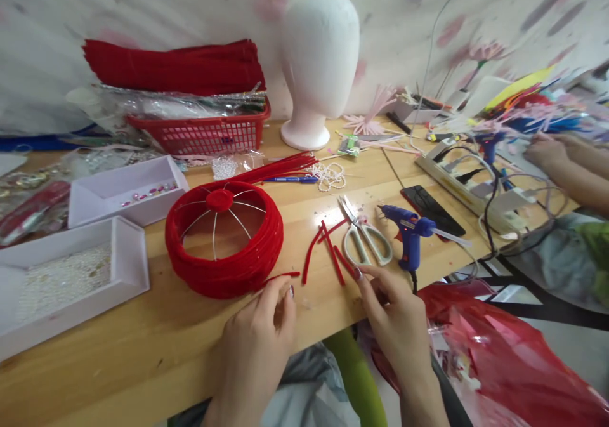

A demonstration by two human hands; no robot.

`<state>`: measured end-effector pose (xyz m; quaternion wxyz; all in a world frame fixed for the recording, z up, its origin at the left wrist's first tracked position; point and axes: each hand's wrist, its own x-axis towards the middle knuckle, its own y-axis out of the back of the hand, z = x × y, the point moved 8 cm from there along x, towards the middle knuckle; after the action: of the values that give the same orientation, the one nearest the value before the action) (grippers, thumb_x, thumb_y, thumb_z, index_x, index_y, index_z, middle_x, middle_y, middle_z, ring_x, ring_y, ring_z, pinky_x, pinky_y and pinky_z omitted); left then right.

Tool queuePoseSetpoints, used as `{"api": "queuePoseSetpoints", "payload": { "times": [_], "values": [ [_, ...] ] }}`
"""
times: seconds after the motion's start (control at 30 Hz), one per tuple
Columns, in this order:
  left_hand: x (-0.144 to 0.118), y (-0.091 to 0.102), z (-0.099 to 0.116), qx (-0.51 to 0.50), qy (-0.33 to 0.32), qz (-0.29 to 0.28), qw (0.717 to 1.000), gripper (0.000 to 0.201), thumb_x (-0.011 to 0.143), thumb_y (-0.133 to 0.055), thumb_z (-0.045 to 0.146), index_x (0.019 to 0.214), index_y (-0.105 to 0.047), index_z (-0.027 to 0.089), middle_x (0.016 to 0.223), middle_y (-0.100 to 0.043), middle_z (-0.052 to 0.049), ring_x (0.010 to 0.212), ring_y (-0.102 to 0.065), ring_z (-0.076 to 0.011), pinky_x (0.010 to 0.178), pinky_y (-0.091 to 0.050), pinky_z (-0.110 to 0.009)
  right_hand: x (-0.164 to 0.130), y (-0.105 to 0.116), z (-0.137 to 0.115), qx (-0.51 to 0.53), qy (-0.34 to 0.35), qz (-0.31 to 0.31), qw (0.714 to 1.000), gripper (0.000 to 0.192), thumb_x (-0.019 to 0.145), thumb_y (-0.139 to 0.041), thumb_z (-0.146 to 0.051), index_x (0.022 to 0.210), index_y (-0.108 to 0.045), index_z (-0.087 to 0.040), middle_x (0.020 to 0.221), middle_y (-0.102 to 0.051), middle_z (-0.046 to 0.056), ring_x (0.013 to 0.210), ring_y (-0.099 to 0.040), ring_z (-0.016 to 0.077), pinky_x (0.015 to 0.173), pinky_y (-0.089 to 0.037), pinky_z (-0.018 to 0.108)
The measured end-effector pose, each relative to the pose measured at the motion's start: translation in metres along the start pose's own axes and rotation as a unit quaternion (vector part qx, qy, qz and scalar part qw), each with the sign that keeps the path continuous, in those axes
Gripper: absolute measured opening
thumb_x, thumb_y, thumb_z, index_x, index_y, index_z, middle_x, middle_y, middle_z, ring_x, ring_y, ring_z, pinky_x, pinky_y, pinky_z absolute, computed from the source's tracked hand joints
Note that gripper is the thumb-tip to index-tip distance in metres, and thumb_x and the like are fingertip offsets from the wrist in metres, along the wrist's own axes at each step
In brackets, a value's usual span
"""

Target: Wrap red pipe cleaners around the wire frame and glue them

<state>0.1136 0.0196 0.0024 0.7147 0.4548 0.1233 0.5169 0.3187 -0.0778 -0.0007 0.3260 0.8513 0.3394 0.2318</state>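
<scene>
From the head camera, the left hand (259, 338) rested at the near edge of the pale wooden table (143, 338), its thumb and forefinger pressed together on the loose tail of the round wire frame wrapped in red velvety pipe cleaner (223, 240). The frame lay flat just ahead of that hand, touching the tabletop, with its bare wire spokes meeting at a red hub. Pinching the tail there probably kept the last turn of the wrapping from springing loose.

The right hand (394, 316) hovered with its fingers loosely spread and holding nothing, its forefinger tip touching one of the short cut pieces of red pipe cleaner (328, 256) scattered just to the frame's right. Beside them lay white-handled scissors (364, 236) and a blue hot-glue gun (409, 233) propped on its stand with its nozzle off the wood, likely so that hot glue would not foul the table.

To the left stood two shallow white trays: the nearer tray (128, 275) held small white beads and the farther tray (118, 189) held pink gems. Behind them were a red plastic basket (204, 132) and a white foam mannequin head (318, 59). Another person's arm (566, 160) lay at the far right, near a white power strip (476, 189).

No brand, label or writing could be read anywhere.
</scene>
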Motion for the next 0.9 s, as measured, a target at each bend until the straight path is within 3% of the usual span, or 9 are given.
{"api": "queuePoseSetpoints", "payload": {
  "times": [0.17,0.3,0.4,0.53,0.6,0.67,0.77,0.83,0.9],
  "values": [
    [-0.006,-0.013,-0.007,0.031,-0.001,-0.062,0.998,0.022,0.094,-0.055,0.024,0.107,-0.072,0.029,0.080,-0.080,0.002,0.060,-0.074,-0.0194,0.051,-0.047,-0.026,0.004,-0.002,0.008,-0.038,-0.010,-0.034,0.999,0.033,0.094,-0.055,-0.048,0.097,-0.071,-0.019,0.050,-0.054,-0.005,0.045,-0.053,0.0152,0.048,-0.035,0.025],
    [-0.009,-0.017,0.001,0.004,-0.007,-0.054,0.999,0.023,0.094,-0.053,0.023,0.101,-0.074,0.029,0.075,-0.079,0.001,0.059,-0.074,-0.0189,0.051,-0.048,-0.025,0.001,0.000,0.017,-0.070,-0.018,-0.054,0.996,0.037,0.095,-0.053,-0.051,0.086,-0.071,-0.020,0.056,-0.063,-0.001,0.049,-0.060,0.0183,0.050,-0.035,0.027],
    [-0.011,-0.015,0.005,-0.037,0.001,-0.030,0.999,0.023,0.094,-0.052,0.023,0.096,-0.075,0.028,0.073,-0.078,0.000,0.059,-0.073,-0.0181,0.052,-0.050,-0.024,-0.002,0.004,0.029,-0.031,-0.049,-0.064,0.996,0.037,0.096,-0.052,-0.051,0.088,-0.070,-0.020,0.059,-0.065,0.000,0.051,-0.061,0.0183,0.049,-0.038,0.026],
    [-0.011,-0.007,0.004,-0.126,0.005,0.017,0.992,0.022,0.095,-0.055,0.029,0.101,-0.076,0.026,0.075,-0.078,-0.002,0.057,-0.070,-0.0158,0.057,-0.052,-0.022,-0.003,0.017,0.031,0.054,-0.069,-0.022,0.996,0.038,0.094,-0.059,-0.054,0.089,-0.068,-0.018,0.058,-0.063,0.000,0.051,-0.058,0.0171,0.048,-0.041,0.025],
    [-0.008,-0.011,0.004,-0.200,0.035,-0.009,0.979,0.023,0.094,-0.059,0.036,0.107,-0.075,0.025,0.074,-0.076,-0.002,0.054,-0.066,-0.0136,0.055,-0.052,-0.021,-0.005,0.016,0.018,0.099,-0.052,-0.031,0.993,0.036,0.094,-0.059,-0.053,0.089,-0.067,-0.018,0.055,-0.059,-0.002,0.048,-0.054,0.0149,0.045,-0.039,0.023],
    [-0.004,-0.023,0.005,-0.304,0.105,-0.076,0.944,0.033,0.091,-0.064,0.044,0.115,-0.073,0.023,0.074,-0.073,-0.001,0.050,-0.061,-0.0115,0.050,-0.050,-0.020,-0.008,0.008,-0.005,0.125,-0.005,-0.069,0.990,0.033,0.096,-0.058,-0.049,0.086,-0.067,-0.018,0.053,-0.054,-0.005,0.044,-0.048,0.0119,0.042,-0.036,0.021],
    [-0.003,-0.040,0.010,-0.462,0.215,-0.145,0.848,0.042,0.083,-0.071,0.052,0.107,-0.072,0.017,0.069,-0.067,0.000,0.047,-0.053,-0.0095,0.042,-0.043,-0.019,-0.016,-0.004,-0.043,0.127,0.088,-0.121,0.981,0.025,0.097,-0.057,-0.038,0.083,-0.066,-0.019,0.051,-0.050,-0.007,0.043,-0.045,0.0092,0.043,-0.035,0.019],
    [-0.002,-0.043,0.010,-0.523,0.257,-0.148,0.799,0.041,0.076,-0.078,0.055,0.085,-0.071,0.015,0.055,-0.056,0.004,0.043,-0.045,-0.0073,0.041,-0.037,-0.017,-0.019,-0.009,-0.059,0.122,0.124,-0.129,0.976,0.021,0.097,-0.056,-0.033,0.084,-0.066,-0.019,0.052,-0.051,-0.007,0.044,-0.046,0.0089,0.044,-0.035,0.019],
    [-0.002,-0.039,0.002,-0.559,0.285,-0.113,0.771,0.046,0.072,-0.081,0.058,0.073,-0.067,0.014,0.049,-0.047,0.007,0.042,-0.037,-0.0051,0.040,-0.032,-0.017,-0.019,-0.013,-0.069,0.123,0.136,-0.128,0.975,0.016,0.096,-0.057,-0.030,0.087,-0.065,-0.019,0.054,-0.053,-0.006,0.046,-0.049,0.0091,0.043,-0.036,0.018]
  ]
}}
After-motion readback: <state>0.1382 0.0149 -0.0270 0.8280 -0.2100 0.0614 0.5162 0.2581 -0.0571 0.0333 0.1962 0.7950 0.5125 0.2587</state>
